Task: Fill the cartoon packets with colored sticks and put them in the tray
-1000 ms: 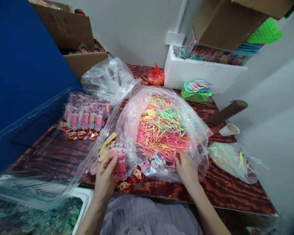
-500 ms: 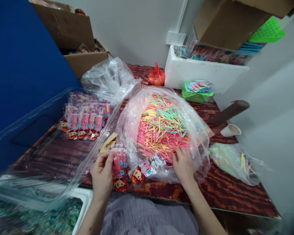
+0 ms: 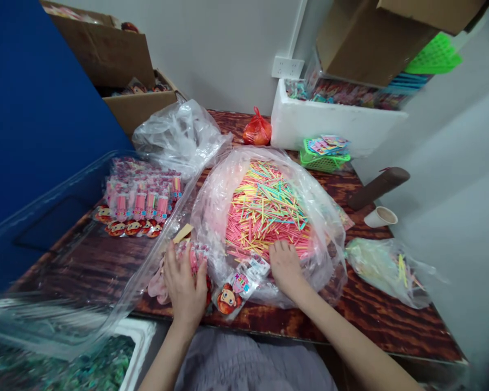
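Note:
My left hand (image 3: pixel 185 290) lies palm down with its fingers spread, over several small packets of pink sticks (image 3: pixel 195 255) at the table's front edge. It covers much of them. My right hand (image 3: pixel 286 270) rests at the near edge of a heap of thin coloured sticks (image 3: pixel 269 206), fingers bent onto them and the thumb hidden. The heap of pink, yellow and green sticks fills an open clear plastic bag (image 3: pixel 212 195). Between my hands lies a flat clear packet (image 3: pixel 231 293) with a red-haired cartoon face, its upper end against the bag.
Filled packets (image 3: pixel 140 203) lie in rows at left, by a clear plastic bin wall (image 3: pixel 150 266). Behind stand a cardboard box (image 3: pixel 142 106), a red bag (image 3: pixel 257 129), a foam box (image 3: pixel 334 122) and a green basket (image 3: pixel 320 160). A paper cup (image 3: pixel 381 217) and brown bottle (image 3: pixel 377 189) stand right.
My left hand has gone from pinched beside the small packets to spread over them. My right hand has shifted left along the near edge of the sticks. The view has moved slightly.

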A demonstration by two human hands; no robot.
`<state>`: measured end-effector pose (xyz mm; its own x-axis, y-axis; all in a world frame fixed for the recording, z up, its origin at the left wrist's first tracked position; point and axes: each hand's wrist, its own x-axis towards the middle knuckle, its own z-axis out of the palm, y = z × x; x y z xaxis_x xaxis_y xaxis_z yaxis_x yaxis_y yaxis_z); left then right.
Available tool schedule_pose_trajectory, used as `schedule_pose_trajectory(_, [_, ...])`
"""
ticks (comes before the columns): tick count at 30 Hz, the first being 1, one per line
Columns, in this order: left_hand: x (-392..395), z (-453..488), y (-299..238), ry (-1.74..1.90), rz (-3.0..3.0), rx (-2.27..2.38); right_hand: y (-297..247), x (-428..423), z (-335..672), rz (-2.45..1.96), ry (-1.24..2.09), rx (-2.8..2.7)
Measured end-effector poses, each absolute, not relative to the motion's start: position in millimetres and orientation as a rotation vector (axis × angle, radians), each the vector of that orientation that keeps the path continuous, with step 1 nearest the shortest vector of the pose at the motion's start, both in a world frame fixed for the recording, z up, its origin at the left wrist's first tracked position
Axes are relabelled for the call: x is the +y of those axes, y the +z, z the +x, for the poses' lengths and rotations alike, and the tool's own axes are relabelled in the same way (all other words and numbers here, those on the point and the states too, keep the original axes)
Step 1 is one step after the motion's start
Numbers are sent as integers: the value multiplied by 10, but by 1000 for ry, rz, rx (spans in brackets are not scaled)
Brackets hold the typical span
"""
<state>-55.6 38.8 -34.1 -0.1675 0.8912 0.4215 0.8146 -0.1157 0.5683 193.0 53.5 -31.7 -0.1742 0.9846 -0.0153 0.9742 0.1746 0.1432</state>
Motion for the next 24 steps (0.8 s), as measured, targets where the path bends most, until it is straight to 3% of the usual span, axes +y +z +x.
schedule_pose_trajectory(5, [280,-570,-402,893,2145,2074,-264,563,2056,1983,107,2340])
schedule_pose_trajectory(10, [287,-494,-199,1026,2155,1980,-169,560,2296,2245,-145,2424])
schedule_pose_trajectory(13, [274,-289,-40,1112,2092,1728,-128,591,2400,2466,-765,2505])
schedule_pose_trajectory(18, [341,249,-15,1014,1791,1223,15,549,2387,2245,-2383,1991])
schedule_pose_trajectory(21, [449,549,-102,1046,1642,1166,56,456,2338,1982,-2797,1707])
schedule_pose_trajectory(24, [521,741,-178,965,1710,1135,-27,391,2321,1886,-2868,1716])
